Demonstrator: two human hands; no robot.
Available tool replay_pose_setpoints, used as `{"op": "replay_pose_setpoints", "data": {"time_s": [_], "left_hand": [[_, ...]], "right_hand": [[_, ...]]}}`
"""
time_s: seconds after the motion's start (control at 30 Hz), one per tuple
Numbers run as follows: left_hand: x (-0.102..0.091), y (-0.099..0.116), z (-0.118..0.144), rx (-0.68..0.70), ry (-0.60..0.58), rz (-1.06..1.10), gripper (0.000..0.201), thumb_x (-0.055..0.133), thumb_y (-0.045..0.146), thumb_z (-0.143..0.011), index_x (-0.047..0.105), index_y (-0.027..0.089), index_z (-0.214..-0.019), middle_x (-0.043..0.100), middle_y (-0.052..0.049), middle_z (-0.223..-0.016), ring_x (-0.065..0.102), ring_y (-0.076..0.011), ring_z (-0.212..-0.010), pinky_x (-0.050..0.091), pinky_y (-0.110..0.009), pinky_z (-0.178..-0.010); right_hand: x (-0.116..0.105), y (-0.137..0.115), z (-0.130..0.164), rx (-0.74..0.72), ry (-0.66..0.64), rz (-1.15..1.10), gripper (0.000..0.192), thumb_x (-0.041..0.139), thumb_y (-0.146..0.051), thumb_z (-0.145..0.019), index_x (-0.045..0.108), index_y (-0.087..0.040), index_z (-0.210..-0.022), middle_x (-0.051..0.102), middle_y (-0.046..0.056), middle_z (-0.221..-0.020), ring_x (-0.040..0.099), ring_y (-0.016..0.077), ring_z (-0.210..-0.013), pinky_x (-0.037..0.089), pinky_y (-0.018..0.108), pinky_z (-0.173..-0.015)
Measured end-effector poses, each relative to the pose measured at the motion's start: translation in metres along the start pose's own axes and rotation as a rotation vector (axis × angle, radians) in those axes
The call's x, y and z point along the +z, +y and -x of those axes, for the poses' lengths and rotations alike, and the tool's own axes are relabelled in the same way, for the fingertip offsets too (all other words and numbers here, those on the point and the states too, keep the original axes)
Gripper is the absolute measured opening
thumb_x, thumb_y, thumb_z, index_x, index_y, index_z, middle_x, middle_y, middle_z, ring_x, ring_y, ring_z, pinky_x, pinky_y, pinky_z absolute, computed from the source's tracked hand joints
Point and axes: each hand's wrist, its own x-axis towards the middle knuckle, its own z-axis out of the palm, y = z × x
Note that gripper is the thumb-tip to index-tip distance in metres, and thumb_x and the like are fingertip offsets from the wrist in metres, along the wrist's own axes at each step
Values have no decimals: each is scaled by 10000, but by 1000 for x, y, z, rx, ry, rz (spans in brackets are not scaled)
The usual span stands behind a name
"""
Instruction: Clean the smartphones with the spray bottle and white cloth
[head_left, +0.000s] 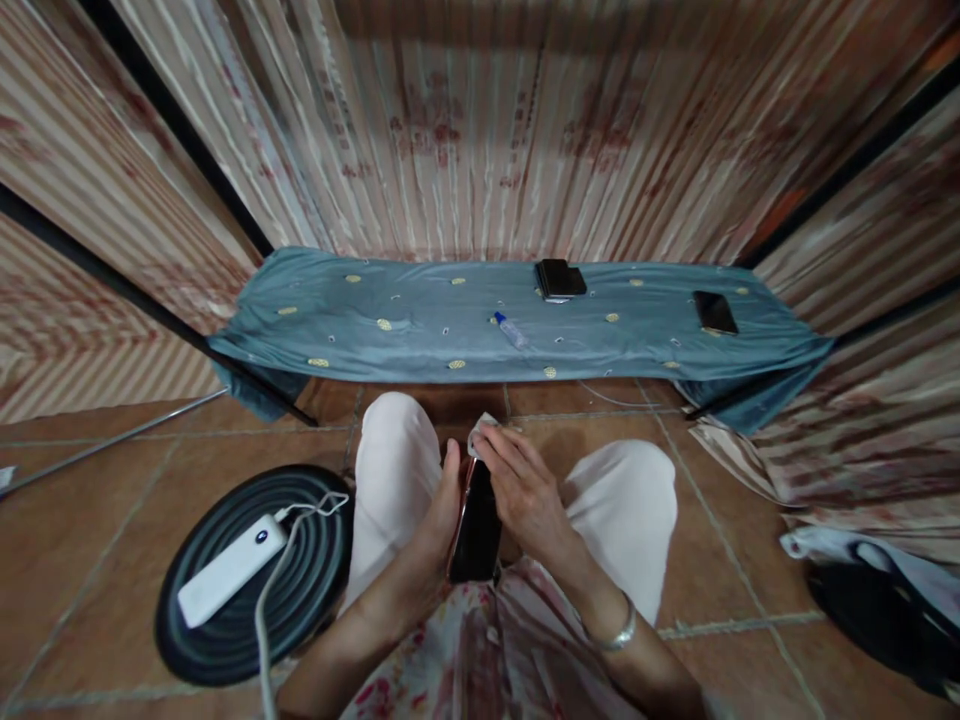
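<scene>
My left hand grips a dark smartphone along its left edge, over my lap. My right hand rests on the phone's upper end and pinches a small white cloth against it. Both hands sit between my knees, in front of a low bench covered by a blue-grey cloth. On that cloth lie a small bottle with a blue cap, a stack of dark phones and a single dark phone.
A white power bank with a white cable lies on a round dark mat on the tiled floor at my left. Striped curtains hang behind and beside the bench. A dark bundle lies on the floor at right.
</scene>
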Motion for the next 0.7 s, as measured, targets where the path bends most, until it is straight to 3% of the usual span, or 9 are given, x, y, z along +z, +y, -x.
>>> {"op": "replay_pose_setpoints", "data": {"time_s": [0.1, 0.3, 0.43, 0.6, 0.7], "left_hand": [[1, 4, 0, -16, 48, 3, 513, 359, 414, -982, 588, 81, -1297, 745, -121, -974, 699, -224, -957, 540, -287, -859], [2, 12, -3, -79, 10, -13, 664, 269, 544, -964, 542, 76, -1347, 743, -139, -975, 705, -245, -958, 552, -307, -850], [6, 19, -7, -41, 24, -51, 745, 244, 599, -941, 515, 50, -1365, 744, -172, -980, 706, -277, -970, 554, -341, -859], [16, 32, -12, 59, 78, -119, 745, 163, 547, -964, 579, 20, -1285, 741, -205, -1003, 731, -272, -853, 588, -332, -721], [19, 41, -16, 80, 64, -120, 601, 234, 444, -992, 579, 45, -1281, 748, -180, -996, 736, -238, -783, 588, -304, -649]], "right_hand": [[4, -6, 4, 3, -16, -47, 538, 405, -62, -957, 369, -195, -1477, 583, 116, -1347, 512, 243, -1251, 486, 440, -1051], [6, -19, 8, 10, -53, -104, 503, 398, -67, -955, 425, -171, -1446, 595, 116, -1332, 523, 245, -1239, 492, 430, -1050], [8, -26, 12, 11, -69, -125, 506, 390, -65, -963, 389, -150, -1461, 577, 126, -1351, 513, 248, -1252, 486, 440, -1060], [7, -37, 19, -2, -159, -116, 493, 385, -53, -964, 386, -104, -1454, 534, 139, -1400, 459, 249, -1317, 450, 439, -1106], [4, -46, 19, -14, -162, -118, 451, 399, -65, -965, 448, -95, -1412, 572, 141, -1357, 478, 242, -1303, 465, 419, -1097]]}}
